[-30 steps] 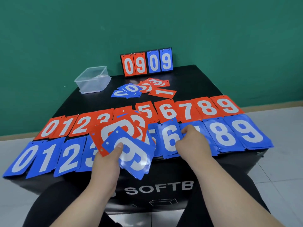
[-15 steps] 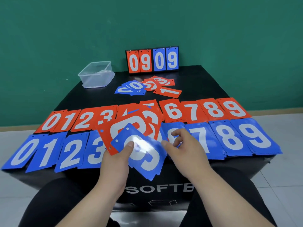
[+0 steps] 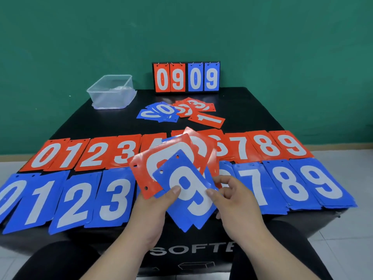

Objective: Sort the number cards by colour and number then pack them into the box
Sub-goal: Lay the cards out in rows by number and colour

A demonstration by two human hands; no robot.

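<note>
Left hand: grips fanned stack from below, thumb pressed on the top card.
Right hand: thumb and curled forefinger pinch right edge of blue 9 card; other fingers hidden.
Fanned stack: held over the middle of both rows, red cards behind the blue 9 card.
Red row: far row on black table.
Blue row: near row.
Loose pile: mixed colours, behind the rows.
Box: clear, far-left corner, well apart from the cards.
Scoreboard: upright at far edge, reads 0909.

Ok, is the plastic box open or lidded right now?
Open: the clear plastic box has a bare rim with no lid on it; contents cannot be told.
</note>
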